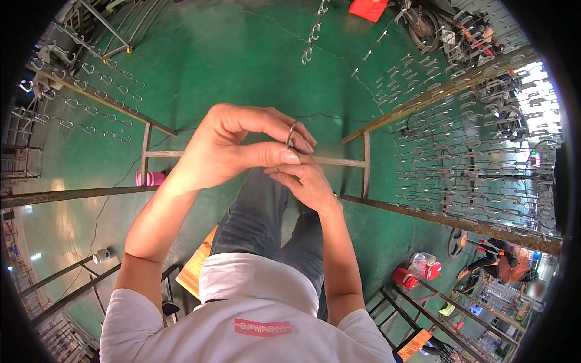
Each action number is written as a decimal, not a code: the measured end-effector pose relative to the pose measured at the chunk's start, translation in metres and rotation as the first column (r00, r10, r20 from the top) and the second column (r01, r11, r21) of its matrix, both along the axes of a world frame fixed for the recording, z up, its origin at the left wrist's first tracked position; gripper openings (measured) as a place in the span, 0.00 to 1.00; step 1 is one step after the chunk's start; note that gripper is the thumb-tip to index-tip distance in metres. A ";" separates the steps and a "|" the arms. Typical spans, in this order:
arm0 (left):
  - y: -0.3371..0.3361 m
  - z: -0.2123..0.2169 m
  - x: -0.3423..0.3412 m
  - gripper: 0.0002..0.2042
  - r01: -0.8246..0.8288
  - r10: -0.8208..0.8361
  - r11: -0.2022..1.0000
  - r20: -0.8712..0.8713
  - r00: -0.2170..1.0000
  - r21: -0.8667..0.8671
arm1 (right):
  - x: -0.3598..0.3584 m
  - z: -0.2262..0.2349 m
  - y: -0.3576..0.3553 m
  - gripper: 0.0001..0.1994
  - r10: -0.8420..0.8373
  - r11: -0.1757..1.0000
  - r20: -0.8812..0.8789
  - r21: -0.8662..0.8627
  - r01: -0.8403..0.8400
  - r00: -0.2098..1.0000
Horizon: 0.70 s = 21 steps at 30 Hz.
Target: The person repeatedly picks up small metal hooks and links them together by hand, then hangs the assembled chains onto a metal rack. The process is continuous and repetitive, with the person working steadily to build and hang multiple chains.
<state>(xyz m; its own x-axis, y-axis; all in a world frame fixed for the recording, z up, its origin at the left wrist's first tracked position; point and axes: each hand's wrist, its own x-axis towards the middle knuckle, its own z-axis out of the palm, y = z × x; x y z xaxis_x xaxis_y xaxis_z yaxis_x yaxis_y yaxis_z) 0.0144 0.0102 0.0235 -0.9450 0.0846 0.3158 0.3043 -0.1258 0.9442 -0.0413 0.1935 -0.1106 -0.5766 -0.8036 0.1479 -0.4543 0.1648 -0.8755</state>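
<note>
In front of my waist both hands meet around a small curved metal hook [291, 133], seen nearly edge-on. The thumb and fingers of my left hand [227, 142] pinch it, and its loop stands up between them. Just below, my right hand [310, 181] is closed, its fingertips touching the left thumb at the hook's lower end. What those right fingers grip is hidden behind them.
Strings of metal hooks [472, 151] hang from a long rack at the right. More hooks [91, 112] hang at the left; another strand [311, 36] hangs ahead. A low crossbar [342, 161] runs behind my hands. Another person [514, 260] is at the lower right.
</note>
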 end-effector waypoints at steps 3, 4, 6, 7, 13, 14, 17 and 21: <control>0.000 -0.001 0.000 0.07 -0.004 0.004 1.000 0.010 1.000 0.029 | 0.000 0.002 0.000 0.05 -0.002 1.000 -0.022 -0.022 0.002 1.000; 0.000 -0.001 0.000 0.07 -0.003 0.003 0.999 0.013 1.000 0.034 | -0.001 0.003 -0.001 0.06 -0.003 0.999 -0.026 -0.041 0.002 1.000; 0.001 0.000 0.000 0.07 -0.001 0.000 0.999 0.015 1.000 0.041 | -0.001 0.004 -0.001 0.06 -0.008 0.998 -0.034 -0.056 0.006 0.999; 0.001 0.000 0.000 0.07 0.001 -0.001 0.999 0.013 1.000 0.042 | -0.001 0.005 0.000 0.06 -0.012 0.999 -0.038 -0.051 0.010 0.999; 0.004 0.005 0.003 0.06 0.003 -0.004 1.000 0.019 1.000 0.021 | 0.000 0.010 0.003 0.05 -0.046 0.997 0.002 -0.066 0.046 0.999; 0.005 0.006 0.003 0.06 0.003 -0.004 0.999 0.026 1.000 0.033 | -0.001 0.010 0.003 0.05 -0.043 0.996 0.009 -0.079 0.044 0.999; 0.005 0.007 0.004 0.06 0.002 -0.003 0.999 0.033 0.999 0.034 | -0.001 0.011 0.004 0.05 -0.041 0.996 0.019 -0.076 0.042 0.999; 0.005 0.007 0.004 0.06 0.004 -0.005 0.999 0.024 1.000 0.033 | -0.001 0.010 0.004 0.05 -0.049 0.994 0.006 -0.095 0.050 0.999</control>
